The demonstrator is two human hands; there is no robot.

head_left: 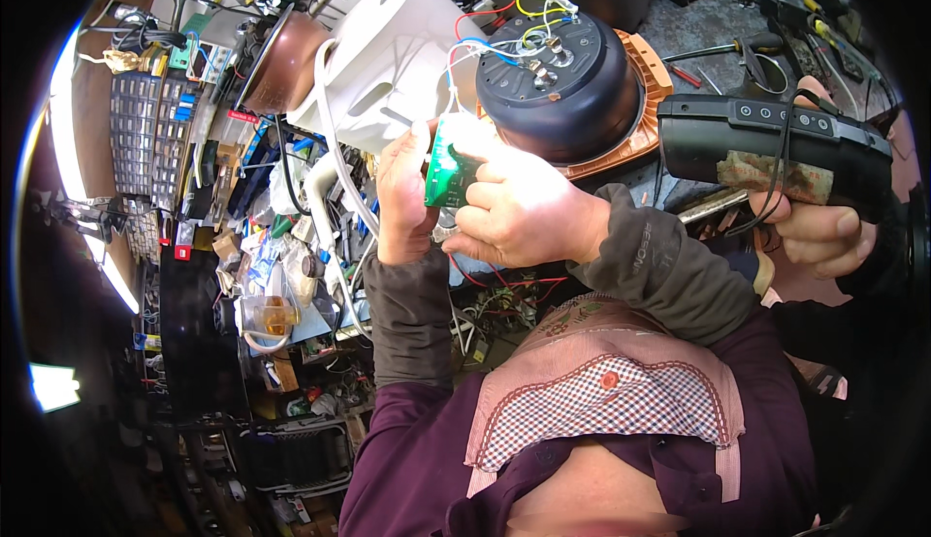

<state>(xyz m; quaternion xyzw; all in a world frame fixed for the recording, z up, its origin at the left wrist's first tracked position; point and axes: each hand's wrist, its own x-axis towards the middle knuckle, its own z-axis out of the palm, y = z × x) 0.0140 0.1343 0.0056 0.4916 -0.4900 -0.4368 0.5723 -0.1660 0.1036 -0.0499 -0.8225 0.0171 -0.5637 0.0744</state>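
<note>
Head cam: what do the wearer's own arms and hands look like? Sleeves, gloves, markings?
Left hand and right hand are bare: no gloves, and no rings or watch visible. Each forearm wears a snug grey-brown fabric sleeve: the left grey-brown sleeve is plain, while the right grey-brown sleeve carries small pale lettering. Further up, a purple outer sleeve covers the left arm.

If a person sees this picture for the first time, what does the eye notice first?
First, the green circuit board at the centre, brightly lit, held between the left hand and the right hand. Just above it, coloured wires run to the dark round appliance base beside a white housing. At right, another person's hand holds a black device.
</note>
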